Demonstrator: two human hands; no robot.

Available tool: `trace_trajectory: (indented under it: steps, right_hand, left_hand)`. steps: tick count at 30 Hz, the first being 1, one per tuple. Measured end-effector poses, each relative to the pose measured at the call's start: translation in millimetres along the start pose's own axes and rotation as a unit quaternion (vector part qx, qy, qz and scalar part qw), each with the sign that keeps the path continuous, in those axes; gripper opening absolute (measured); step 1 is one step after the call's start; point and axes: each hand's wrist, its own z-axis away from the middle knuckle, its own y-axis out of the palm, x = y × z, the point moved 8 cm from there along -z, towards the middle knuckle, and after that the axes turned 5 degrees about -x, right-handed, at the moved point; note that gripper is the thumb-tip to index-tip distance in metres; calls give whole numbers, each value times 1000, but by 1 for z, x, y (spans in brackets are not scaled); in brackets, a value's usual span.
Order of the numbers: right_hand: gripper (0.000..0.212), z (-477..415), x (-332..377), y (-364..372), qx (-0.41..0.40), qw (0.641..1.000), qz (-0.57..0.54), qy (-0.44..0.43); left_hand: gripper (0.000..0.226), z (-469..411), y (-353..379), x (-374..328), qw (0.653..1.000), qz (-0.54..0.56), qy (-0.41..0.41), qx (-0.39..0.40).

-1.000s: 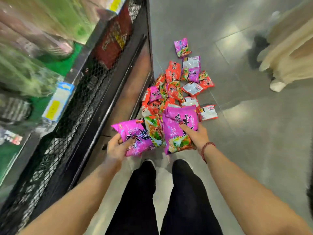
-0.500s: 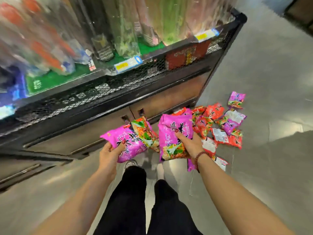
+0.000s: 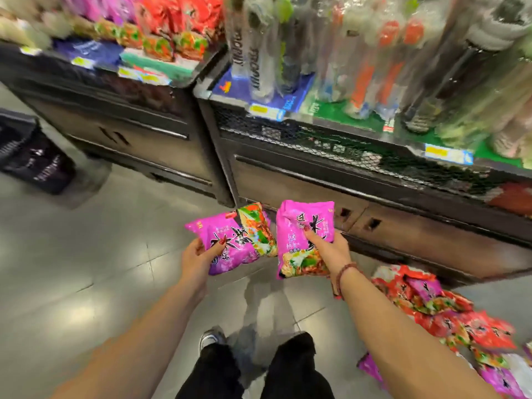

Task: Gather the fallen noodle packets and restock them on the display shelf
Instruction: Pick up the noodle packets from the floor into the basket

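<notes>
My left hand (image 3: 198, 260) grips a pink noodle packet (image 3: 230, 240) lying roughly sideways, thumb on its front. My right hand (image 3: 329, 250) grips a second pink noodle packet (image 3: 299, 226) held upright, fingers curled over its front. Both packets hang above the floor in front of the dark shelf unit (image 3: 316, 180). A heap of fallen red and pink packets (image 3: 437, 309) lies on the floor at the lower right, against the shelf base. At the upper left, the display shelf (image 3: 161, 67) holds rows of pink and red noodle packets (image 3: 172, 15), blurred.
The nearer shelf on the right carries tall clear-wrapped goods (image 3: 374, 53) behind a mesh rail with price tags. A dark basket (image 3: 31, 156) stands on the floor at the far left. My legs and a shoe (image 3: 211, 339) are below on grey floor tiles.
The view has swung left and up: the floor heap slid to the lower right and the noodle display shelf came into sight. Both hands kept their packets and stayed close together.
</notes>
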Motion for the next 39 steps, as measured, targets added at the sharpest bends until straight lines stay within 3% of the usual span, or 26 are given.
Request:
trace_trajectory:
  steps: [4,6,10,18,22,27,39]
  right_hand:
    - [28,22,5,98,42,998,37,-4]
    - [20,38,6,151,67,996,57,-9]
    - [31,68,1,257,106,990,87,-29]
    - [28,113,-16,440,170,972,156,-36]
    - [35,117,-13,513,195,960,200,-38]
    - [28,111,8,606,234,945,223,-57]
    - [22,53,82,867,308,911,267,-66]
  left_hand:
    - [35,-7,-101,-1,997,39,-12,-70]
    - [34,-12,-153,-5,993,61,-9,-96]
    - [26,-22,-253,-17,987,94,-8,-134]
    - [26,-49,-424,-32,966,127,-11,-226]
    - [27,-71,-477,-38,949,160,-18,-271]
    - [24,-115,-526,-60,936,192,-14,-296]
    - [27,-284,-636,-166,901,214,-4,-376]
